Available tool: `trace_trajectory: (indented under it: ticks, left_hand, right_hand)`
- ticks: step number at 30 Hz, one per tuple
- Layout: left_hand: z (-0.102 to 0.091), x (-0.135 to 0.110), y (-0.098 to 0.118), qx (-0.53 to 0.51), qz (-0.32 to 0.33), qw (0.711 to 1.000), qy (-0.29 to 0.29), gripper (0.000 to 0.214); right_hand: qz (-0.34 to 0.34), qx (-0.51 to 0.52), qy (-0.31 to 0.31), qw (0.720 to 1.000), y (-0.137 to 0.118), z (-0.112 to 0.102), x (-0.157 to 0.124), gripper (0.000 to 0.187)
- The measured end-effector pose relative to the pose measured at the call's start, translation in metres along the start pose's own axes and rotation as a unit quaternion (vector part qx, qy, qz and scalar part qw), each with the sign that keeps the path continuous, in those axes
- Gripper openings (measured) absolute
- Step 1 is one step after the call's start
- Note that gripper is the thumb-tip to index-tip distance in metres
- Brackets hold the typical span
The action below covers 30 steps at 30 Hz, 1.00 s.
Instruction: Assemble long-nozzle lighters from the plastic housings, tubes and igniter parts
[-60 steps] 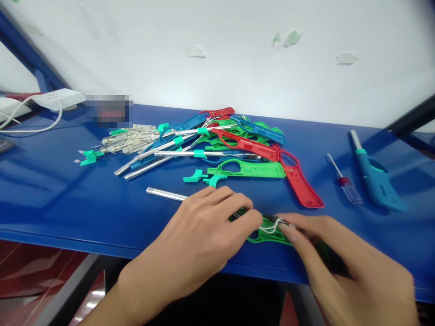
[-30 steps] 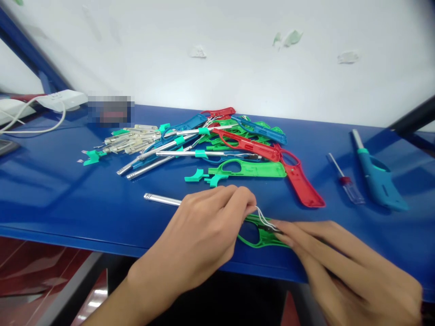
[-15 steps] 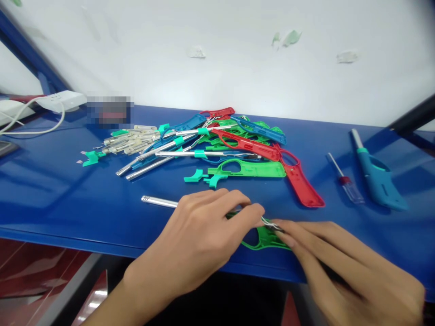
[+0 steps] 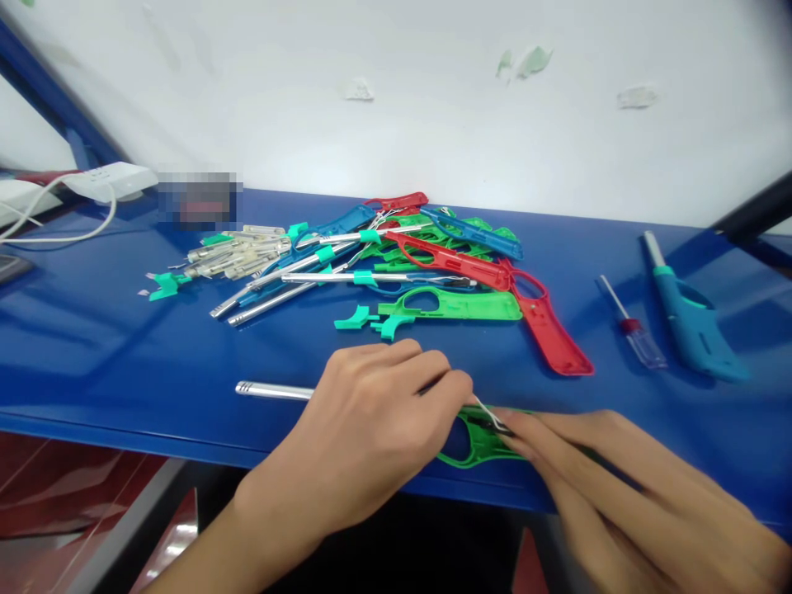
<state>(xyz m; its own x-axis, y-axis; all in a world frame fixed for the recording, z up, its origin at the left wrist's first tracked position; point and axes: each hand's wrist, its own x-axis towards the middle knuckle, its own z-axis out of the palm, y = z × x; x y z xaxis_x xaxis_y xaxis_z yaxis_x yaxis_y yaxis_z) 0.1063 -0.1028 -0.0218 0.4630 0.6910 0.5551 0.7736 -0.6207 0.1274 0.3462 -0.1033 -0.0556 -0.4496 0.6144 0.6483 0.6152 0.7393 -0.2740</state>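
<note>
A green plastic lighter shell (image 4: 475,441) lies near the front edge of the blue table (image 4: 92,346), with a silver metal tube (image 4: 272,390) sticking out to its left. My left hand (image 4: 371,433) covers the tube's inner end and pinches thin white wires (image 4: 486,411) over the shell. Beside it, my right hand (image 4: 624,487) lies along the shell's right part, its fingertips pressed on the wire end and the shell. The shell's right half is hidden under that hand.
A heap of red, green and blue lighter shells (image 4: 445,264) and metal tubes (image 4: 278,280) lies mid-table. A small screwdriver (image 4: 634,334) and an assembled blue lighter (image 4: 690,313) lie at the right. A white power strip (image 4: 108,180) with cable sits at the far left.
The tube and green shell have slid left and nearer the table edge. My left hand's pinch on the white wires rose, dropped, and now pulls them taut beside my right fingertips.
</note>
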Motion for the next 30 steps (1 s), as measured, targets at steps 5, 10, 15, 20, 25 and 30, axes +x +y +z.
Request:
trace_trajectory:
  ticks: [5,10,15,20,25,30]
  left_hand:
    - [0.002,-0.001,-0.001,-0.005,0.006,1.000,0.001,0.020]
    - [-0.001,-0.001,-0.001,-0.029,-0.004,1.000,-0.005,0.019]
    - [-0.015,-0.018,0.004,-0.060,-0.083,0.994,-0.037,0.037]
    - [-0.024,-0.041,0.001,-0.073,-0.137,0.985,-0.071,0.044]
    - [-0.021,-0.042,-0.007,-0.117,-0.128,0.983,-0.063,0.030]
    - [-0.022,-0.038,-0.008,-0.151,-0.135,0.977,-0.065,0.022]
  right_hand:
    - [-0.009,-0.019,0.000,1.000,0.000,-0.002,0.005,0.025]
    - [-0.025,-0.026,0.014,0.999,-0.003,-0.005,0.017,0.018]
    - [-0.008,-0.025,0.015,1.000,-0.005,-0.003,0.013,0.017]
    - [0.026,-0.026,0.009,0.999,-0.008,0.000,0.006,0.026]
    - [0.029,0.021,0.001,0.999,-0.008,-0.002,0.007,0.025]
    - [0.016,0.022,-0.015,1.000,-0.003,-0.006,0.007,0.026]
